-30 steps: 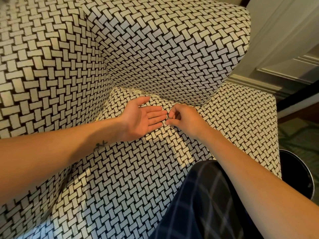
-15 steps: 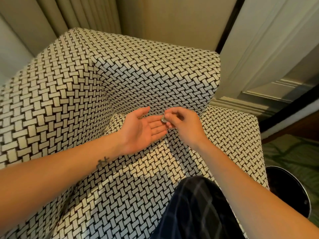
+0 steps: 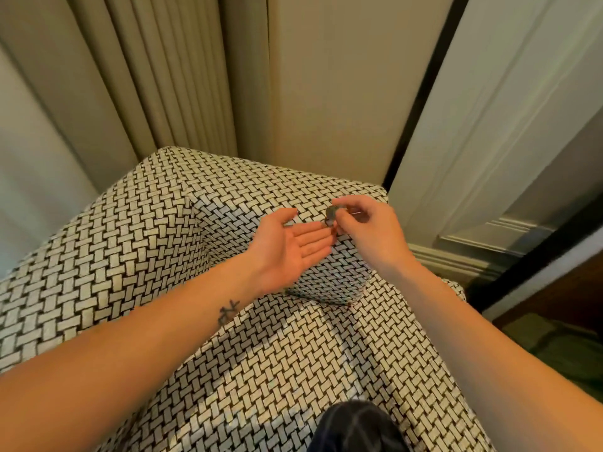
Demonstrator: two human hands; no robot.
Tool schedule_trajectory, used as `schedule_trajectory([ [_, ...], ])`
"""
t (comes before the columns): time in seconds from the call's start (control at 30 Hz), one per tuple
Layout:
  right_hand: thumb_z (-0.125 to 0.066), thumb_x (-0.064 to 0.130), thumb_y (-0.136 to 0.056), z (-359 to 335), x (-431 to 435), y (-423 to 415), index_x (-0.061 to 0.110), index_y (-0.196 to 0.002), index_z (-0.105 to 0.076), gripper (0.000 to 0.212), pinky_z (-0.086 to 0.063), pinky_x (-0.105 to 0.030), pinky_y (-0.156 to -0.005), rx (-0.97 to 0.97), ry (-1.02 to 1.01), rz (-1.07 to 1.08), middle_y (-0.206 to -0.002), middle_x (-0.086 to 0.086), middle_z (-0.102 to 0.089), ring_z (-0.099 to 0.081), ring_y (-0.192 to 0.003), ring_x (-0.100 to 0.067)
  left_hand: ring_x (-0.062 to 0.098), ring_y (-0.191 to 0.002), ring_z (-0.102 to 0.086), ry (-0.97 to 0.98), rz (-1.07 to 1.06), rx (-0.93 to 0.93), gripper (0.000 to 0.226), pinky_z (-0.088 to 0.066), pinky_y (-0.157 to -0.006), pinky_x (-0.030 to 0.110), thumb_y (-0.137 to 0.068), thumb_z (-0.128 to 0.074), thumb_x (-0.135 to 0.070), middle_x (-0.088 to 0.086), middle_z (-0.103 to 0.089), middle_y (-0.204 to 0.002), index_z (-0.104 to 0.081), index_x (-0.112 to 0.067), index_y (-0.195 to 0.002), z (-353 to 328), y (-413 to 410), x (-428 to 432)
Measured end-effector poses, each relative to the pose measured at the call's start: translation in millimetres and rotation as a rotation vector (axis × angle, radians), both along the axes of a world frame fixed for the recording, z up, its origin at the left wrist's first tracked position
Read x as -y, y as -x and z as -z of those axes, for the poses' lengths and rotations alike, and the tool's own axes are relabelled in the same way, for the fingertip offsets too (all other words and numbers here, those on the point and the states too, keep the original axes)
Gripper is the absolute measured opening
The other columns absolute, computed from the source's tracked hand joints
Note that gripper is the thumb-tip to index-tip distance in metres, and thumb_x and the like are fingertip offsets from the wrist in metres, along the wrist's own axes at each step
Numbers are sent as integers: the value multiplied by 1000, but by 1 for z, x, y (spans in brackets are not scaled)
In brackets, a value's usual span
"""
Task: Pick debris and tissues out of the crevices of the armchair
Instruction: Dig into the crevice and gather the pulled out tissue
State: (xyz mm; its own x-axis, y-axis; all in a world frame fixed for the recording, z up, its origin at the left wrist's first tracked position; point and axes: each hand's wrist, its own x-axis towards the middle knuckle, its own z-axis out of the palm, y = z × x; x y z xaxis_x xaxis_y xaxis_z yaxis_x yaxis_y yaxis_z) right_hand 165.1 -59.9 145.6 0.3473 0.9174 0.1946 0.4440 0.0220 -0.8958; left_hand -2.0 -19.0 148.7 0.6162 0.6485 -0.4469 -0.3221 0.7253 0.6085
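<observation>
**One bit in my fingers, more seams to go through**

Behind everything hang the pleated curtain (image 3: 156, 76) and a plain wall (image 3: 326, 76), with a white panelled door (image 3: 505, 109) off to my right. Below them the armchair (image 3: 114, 256) fills most of what I see, its black-and-white woven cover running over the upright parts and the seat (image 3: 293, 370). My knee (image 3: 355, 425), in dark cloth, shows at the bottom edge. Both my forearms reach in over the seat and meet in front of the chair's upholstered side.

My left hand (image 3: 290, 246) is spread flat, palm up, fingers straight and together, holding nothing. My right hand (image 3: 368, 230) is just beside its fingertips, with thumb and fingers pinching a small round grey bit of debris (image 3: 332, 213). The bit is held up in the air above the seat, right at the tips of my left fingers. I can't tell whether it touches them, nor what it is.

As I judge it, this piece is out of the chair and about to go into my waiting palm, which makes one find dealt with. The seam (image 3: 321, 301) where the seat meets the upright side is the only crevice I can see, and only in part. No tissue shows anywhere here. The other gaps are out of sight, so I'd count most of the job as left to do.
</observation>
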Motion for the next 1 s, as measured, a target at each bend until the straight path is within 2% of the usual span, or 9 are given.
schedule_trajectory([
  [0.07, -64, 15, -97, -4, -13, -7, 22, -115, -72, 21, -53, -18, -79, 14, -5, 34, -100, 6, -73, -69, -92, -9, 40, -126, -61, 14, -28, -12, 57, -43, -115, 48, -106, -37, -35, 29, -62, -134, -48, 9, -140, -1, -6, -3],
  [0.17, -67, 16, -95, -4, -28, -14, 22, -113, -72, 19, -49, -18, -79, 58, 31, 33, -100, 7, -71, -66, -92, -6, 40, -121, -64, 37, -35, -69, 57, -46, -113, 47, -106, -34, -36, 29, -67, -127, -52, 9, -137, -1, -10, -5],
  [0.27, -69, 17, -94, 1, -39, -15, 26, -101, -71, 12, -53, -23, -80, 73, 49, 36, -94, 7, -72, -66, -89, -8, 41, -119, -66, 63, -32, -107, 57, -47, -111, 47, -107, -32, -36, 29, -69, -123, -55, 9, -133, -1, -12, -7],
  [0.33, -70, 18, -94, 5, -46, -16, 22, -104, -72, 11, -55, -27, -82, 118, 64, 47, -93, 7, -71, -65, -85, -7, 41, -117, -66, 78, -25, -115, 57, -49, -109, 48, -107, -31, -36, 30, -70, -121, -56, 9, -131, -1, -14, -8],
  [0.47, -69, 22, -95, 9, -56, -15, 19, -110, -74, 16, -48, -19, -80, 303, 57, 52, -93, 11, -63, -57, -82, -1, 40, -116, -68, 96, -33, -130, 56, -51, -106, 47, -108, -30, -35, 29, -71, -118, -58, 9, -129, 5, -16, -11],
  [0.57, -67, 28, -96, 15, -61, -13, 21, -118, -73, 24, -49, -35, -97, 370, 87, 67, -112, 1, -61, -60, -101, -14, 39, -116, -68, 102, -28, -150, 55, -51, -107, 47, -108, -31, -34, 27, -72, -118, -60, 8, -128, 11, -17, -10],
  [0.63, -63, 30, -98, 15, -61, -12, 21, -123, -72, 28, -45, -40, -104, 382, 111, 68, -118, -2, -57, -56, -111, -19, 39, -115, -68, 104, -27, -159, 55, -52, -106, 47, -108, -31, -34, 27, -72, -118, -61, 8, -127, 13, -18, -10],
  [0.77, -56, 28, -102, 16, -57, -11, 17, -131, -66, 33, -38, -39, -108, 458, 119, 57, -119, -1, -54, -47, -118, -21, 39, -115, -68, 97, -29, -170, 54, -53, -104, 47, -107, -32, -33, 27, -72, -118, -61, 8, -127, 16, -18, -9],
  [1.0, -51, 27, -105, 17, -51, -9, 10, -142, -54, 41, -38, -36, -107, 456, 99, 55, -119, -5, -54, -46, -117, -21, 39, -114, -68, 97, -12, -196, 56, -54, -101, 45, -108, -31, -35, 27, -72, -118, -62, 8, -126, 20, -16, -2],
])
